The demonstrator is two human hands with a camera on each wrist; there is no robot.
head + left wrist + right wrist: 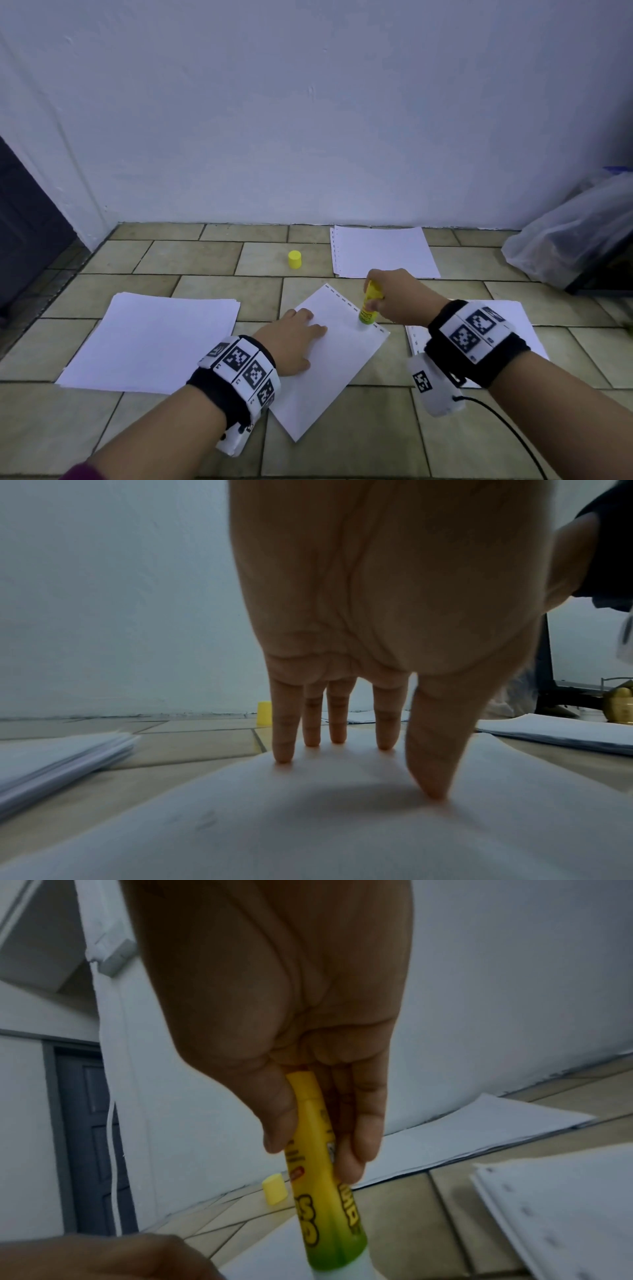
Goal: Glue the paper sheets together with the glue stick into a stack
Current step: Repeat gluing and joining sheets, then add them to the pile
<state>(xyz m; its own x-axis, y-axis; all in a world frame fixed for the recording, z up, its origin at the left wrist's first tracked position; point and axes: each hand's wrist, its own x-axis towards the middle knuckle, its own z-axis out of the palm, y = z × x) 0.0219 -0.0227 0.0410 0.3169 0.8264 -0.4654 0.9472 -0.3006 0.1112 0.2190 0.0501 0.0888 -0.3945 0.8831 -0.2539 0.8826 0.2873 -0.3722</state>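
Note:
A single white sheet (337, 359) with a perforated edge lies tilted on the tiled floor in the middle. My left hand (296, 337) presses flat on its left part, fingers (284, 739) straight and spread on the paper (308, 831). My right hand (394, 296) grips a yellow-green glue stick (369, 305), held upright with its tip down on the sheet's right edge near the perforations. In the right wrist view fingers and thumb wrap the glue stick (322, 1191). The yellow cap (294, 259) stands alone on the floor further back.
A paper pile (154, 342) lies to the left, another pile (380, 251) at the back by the wall, a third (520, 325) under my right wrist. A plastic bag (575, 236) sits at the right. A dark door (20, 222) is at far left.

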